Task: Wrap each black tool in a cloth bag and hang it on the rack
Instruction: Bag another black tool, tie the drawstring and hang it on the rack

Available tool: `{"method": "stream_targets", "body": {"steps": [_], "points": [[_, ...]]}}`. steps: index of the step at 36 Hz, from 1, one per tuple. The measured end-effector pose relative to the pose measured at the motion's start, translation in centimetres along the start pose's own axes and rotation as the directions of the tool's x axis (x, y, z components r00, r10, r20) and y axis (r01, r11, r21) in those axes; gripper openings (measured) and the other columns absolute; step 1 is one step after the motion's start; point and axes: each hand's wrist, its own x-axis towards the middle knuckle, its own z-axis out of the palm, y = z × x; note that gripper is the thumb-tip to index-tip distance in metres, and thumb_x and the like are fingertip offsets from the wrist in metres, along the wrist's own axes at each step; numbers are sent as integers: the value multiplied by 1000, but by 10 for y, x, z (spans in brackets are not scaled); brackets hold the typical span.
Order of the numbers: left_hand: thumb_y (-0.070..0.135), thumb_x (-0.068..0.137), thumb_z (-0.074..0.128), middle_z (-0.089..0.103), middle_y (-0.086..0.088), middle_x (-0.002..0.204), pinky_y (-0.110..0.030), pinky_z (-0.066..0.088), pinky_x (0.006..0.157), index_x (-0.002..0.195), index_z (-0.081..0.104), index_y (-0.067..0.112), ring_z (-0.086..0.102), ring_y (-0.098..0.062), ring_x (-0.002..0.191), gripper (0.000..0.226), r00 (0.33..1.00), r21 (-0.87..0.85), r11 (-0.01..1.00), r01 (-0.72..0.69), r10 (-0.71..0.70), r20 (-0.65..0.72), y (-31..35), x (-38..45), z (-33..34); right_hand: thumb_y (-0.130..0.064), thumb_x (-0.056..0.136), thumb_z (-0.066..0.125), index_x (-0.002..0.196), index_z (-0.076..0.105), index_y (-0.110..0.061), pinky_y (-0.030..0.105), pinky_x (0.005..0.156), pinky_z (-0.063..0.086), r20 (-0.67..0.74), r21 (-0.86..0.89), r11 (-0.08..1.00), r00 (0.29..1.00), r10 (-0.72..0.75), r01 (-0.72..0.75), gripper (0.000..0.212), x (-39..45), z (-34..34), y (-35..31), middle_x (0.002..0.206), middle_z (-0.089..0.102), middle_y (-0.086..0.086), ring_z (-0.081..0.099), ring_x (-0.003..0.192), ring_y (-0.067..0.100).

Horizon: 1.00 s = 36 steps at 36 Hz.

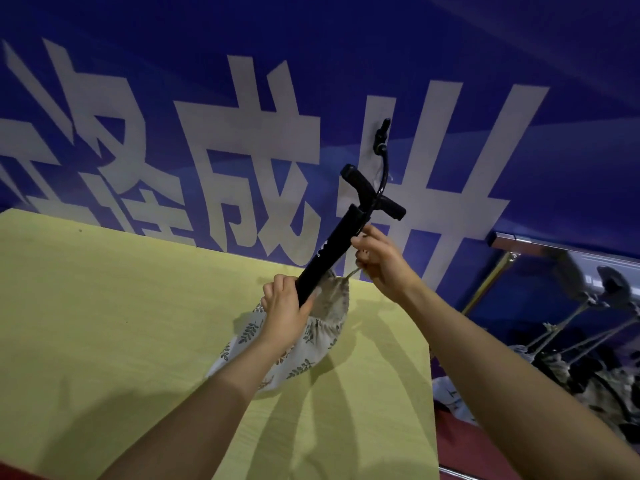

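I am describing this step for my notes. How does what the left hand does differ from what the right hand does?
The left hand grips the black tool low on its barrel, at the mouth of the cloth bag; the right hand pinches the bag's drawstring beside the barrel. The left hand is lower, just over the yellow table; the right hand is raised higher. Both hands work on the same bag and tool.

tool [332, 251] in bag [304, 344] on table [121, 306], rack [519, 247] right
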Motion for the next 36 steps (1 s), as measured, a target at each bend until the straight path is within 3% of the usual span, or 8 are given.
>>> {"method": "stream_targets", "body": {"steps": [5,9,13,18,24,27,31,36], "points": [[15,86,60,35,-1,129,-34,30,94,136,35,21,31,-23,117,55,993,103,991,-88,79,86,3,1,-10,-28,83,72,92,63,-3,19,67,49,-148,-297,954,984,-98,50,28,1,12,3,73,64,3,63,67,11],[20,81,64,23,2,137,-40,36,94,144,17,28,34,-26,117,79,979,179,982,-52,14,203,0,3,-17,-34,80,74,101,55,11,31,67,36,-216,-367,928,964,-156,68,54,-9,23,14,80,45,9,45,72,19],[-8,79,56,23,2,139,-32,51,76,146,22,19,53,-23,105,79,965,4,1000,-19,17,262,-5,3,-26,-29,81,74,90,60,-6,21,59,36,-193,-433,901,972,-131,35,28,-16,23,21,73,43,1,42,67,12],[-10,87,46,38,-3,131,-8,33,83,138,40,9,47,-9,105,55,996,-184,983,-20,37,86,10,1,-40,-28,80,75,81,57,-20,10,50,36,-173,-500,865,973,-150,44,19,-21,25,28,62,38,-12,41,56,3],[-7,87,51,30,-7,137,-18,41,79,138,30,13,45,-7,97,58,989,-285,956,-70,29,-145,24,0,-52,-31,79,75,112,62,-11,8,49,37,-128,-542,839,981,-143,51,41,-18,33,26,65,42,-17,46,56,-3],[-8,86,51,23,-9,139,-24,48,76,143,20,20,56,-23,99,72,972,-228,959,-167,122,-200,26,1,-55,-28,79,76,109,61,-14,6,48,36,-108,-550,833,983,-147,64,37,-19,37,24,63,40,-17,44,52,-4],[-8,80,55,19,-12,144,-34,49,88,140,14,36,37,-32,125,85,920,-9,958,-288,274,-282,32,7,-65,-33,76,78,106,60,-14,12,49,35,-124,-568,821,980,-156,59,40,-18,40,25,64,38,-14,37,57,3],[4,86,50,14,2,157,-41,16,114,147,25,31,10,-22,143,71,896,266,878,-398,434,-92,54,16,-77,-29,79,76,121,57,-10,11,50,35,-79,-612,788,986,-149,70,49,-14,43,25,67,38,-16,38,58,3]]}}
